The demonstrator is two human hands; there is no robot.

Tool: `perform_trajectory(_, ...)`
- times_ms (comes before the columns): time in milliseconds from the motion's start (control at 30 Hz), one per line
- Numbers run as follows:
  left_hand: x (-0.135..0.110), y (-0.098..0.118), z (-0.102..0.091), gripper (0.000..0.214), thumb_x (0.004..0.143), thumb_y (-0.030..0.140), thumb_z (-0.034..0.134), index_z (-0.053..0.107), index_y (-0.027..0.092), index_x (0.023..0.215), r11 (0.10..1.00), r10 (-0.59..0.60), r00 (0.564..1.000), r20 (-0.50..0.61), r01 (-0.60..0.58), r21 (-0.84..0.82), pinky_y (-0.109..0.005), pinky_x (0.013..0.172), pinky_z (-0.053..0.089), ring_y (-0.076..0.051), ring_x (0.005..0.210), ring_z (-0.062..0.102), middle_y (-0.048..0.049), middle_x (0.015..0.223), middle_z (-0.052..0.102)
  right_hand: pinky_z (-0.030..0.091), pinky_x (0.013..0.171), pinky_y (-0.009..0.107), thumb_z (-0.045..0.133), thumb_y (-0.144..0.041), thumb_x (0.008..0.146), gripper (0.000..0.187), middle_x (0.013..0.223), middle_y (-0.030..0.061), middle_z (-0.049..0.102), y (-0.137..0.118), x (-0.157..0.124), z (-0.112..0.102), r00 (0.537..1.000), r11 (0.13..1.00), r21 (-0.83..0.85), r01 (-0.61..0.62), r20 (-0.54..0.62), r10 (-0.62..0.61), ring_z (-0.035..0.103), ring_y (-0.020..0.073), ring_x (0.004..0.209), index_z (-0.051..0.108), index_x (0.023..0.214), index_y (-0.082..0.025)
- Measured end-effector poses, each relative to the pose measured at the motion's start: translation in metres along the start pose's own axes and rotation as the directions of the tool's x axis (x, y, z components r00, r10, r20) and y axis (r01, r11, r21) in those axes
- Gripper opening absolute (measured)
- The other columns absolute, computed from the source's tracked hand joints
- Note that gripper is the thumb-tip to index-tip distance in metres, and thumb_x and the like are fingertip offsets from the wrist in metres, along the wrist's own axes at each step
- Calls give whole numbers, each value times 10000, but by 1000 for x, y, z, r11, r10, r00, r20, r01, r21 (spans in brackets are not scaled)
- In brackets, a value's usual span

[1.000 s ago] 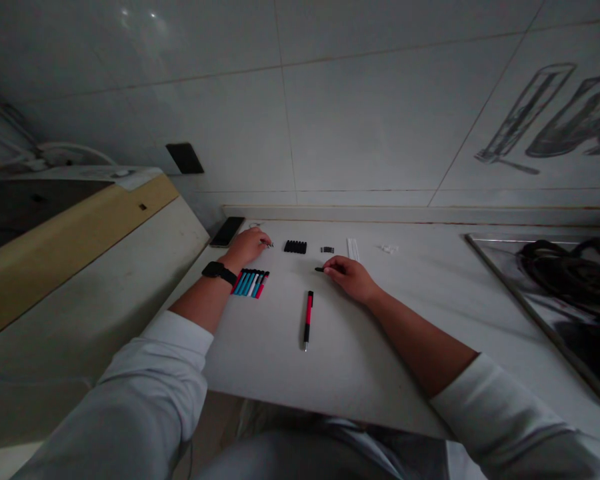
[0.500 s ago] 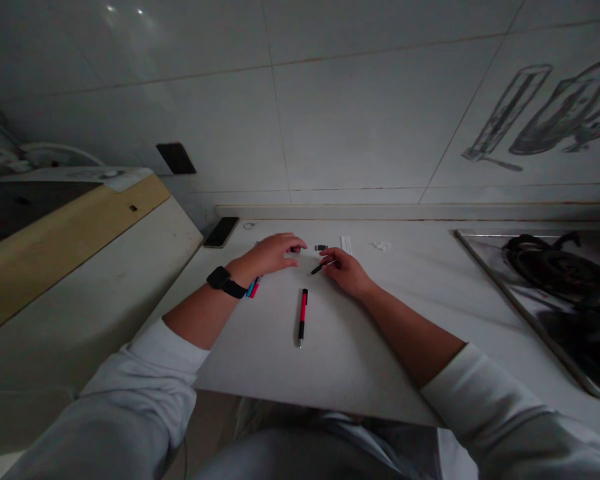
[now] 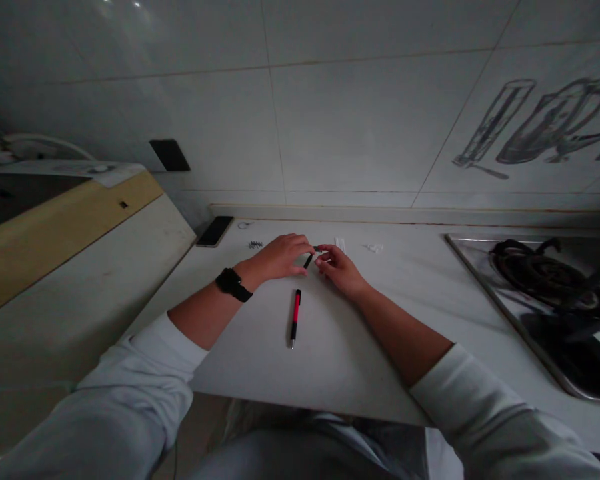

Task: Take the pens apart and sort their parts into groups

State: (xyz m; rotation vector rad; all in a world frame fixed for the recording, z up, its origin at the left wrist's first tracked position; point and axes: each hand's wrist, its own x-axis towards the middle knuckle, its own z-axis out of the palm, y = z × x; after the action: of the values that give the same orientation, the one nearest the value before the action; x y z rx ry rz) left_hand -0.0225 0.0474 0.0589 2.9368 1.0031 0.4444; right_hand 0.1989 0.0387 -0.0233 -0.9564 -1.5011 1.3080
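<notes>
My left hand [image 3: 279, 257], with a black watch on its wrist, and my right hand [image 3: 336, 267] meet over the white counter [image 3: 330, 347]. Between their fingertips is a small black pen part [image 3: 309, 260]; both hands pinch it. A red and black pen [image 3: 295, 317] lies on the counter just in front of the hands. The row of coloured pens and the black caps are hidden under my left hand and arm.
A dark phone [image 3: 213, 231] lies at the counter's back left, with small springs [image 3: 255, 245] beside it. White strips [image 3: 340, 242] and small white bits [image 3: 374, 247] lie behind the hands. A gas hob [image 3: 540, 287] is at the right. A wooden-topped cabinet [image 3: 65, 227] stands left.
My left hand moved right from the springs, across the black caps, to meet my right hand. My right hand lifted the small black part toward it. The view drifted right.
</notes>
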Motion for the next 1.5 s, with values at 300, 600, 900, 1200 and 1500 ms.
perform_trajectory(300, 8, -59, 35, 408, 801, 374, 809, 702, 222, 1164, 967, -254, 963, -88, 252, -38, -400, 1044, 449, -261, 1141, 576, -91, 1190, 627, 465, 584, 239, 629, -453, 846, 401, 890, -11, 587, -2, -3, 0, 999, 994, -96, -49, -3, 49, 549, 109, 680, 570, 1174, -230)
perform_trajectory(600, 13, -78, 53, 394, 787, 422, 799, 723, 207, 1109, 956, -291, 957, -7, 291, -33, -402, 1016, 462, -264, 1113, 589, -103, 1161, 656, 473, 605, 256, 622, -423, 868, 330, 923, 10, 631, -1, -1, 0, 999, 989, -138, -50, 8, 52, 557, 118, 681, 597, 1136, -232)
perform_trajectory(900, 10, -79, 52, 416, 789, 425, 778, 720, 209, 1140, 948, -316, 948, 21, 317, -38, -414, 1009, 484, -271, 1115, 610, -116, 1170, 664, 478, 622, 263, 616, -429, 866, 342, 901, 10, 620, -4, -2, 1, 998, 987, -151, -59, 18, 63, 556, 118, 675, 612, 1134, -217)
perform_trajectory(1200, 12, -70, 38, 485, 807, 382, 775, 668, 212, 1249, 955, -279, 960, 9, 279, -98, -427, 1079, 454, -281, 1214, 584, -118, 1283, 637, 478, 648, 275, 561, -420, 915, 310, 885, 19, 635, -6, -5, -2, 999, 961, -275, -8, 45, 21, 564, 135, 688, 628, 1136, -214)
perform_trajectory(1500, 3, -11, -14, 489, 903, 274, 695, 546, 212, 1365, 958, -262, 928, -263, 217, -188, -403, 1131, 423, -234, 1266, 558, -97, 1340, 609, 443, 844, 319, 509, -340, 1021, 246, 991, 83, 718, -45, -44, 37, 765, 523, -620, 585, 636, -102, 634, 202, 891, 721, 1043, -216)
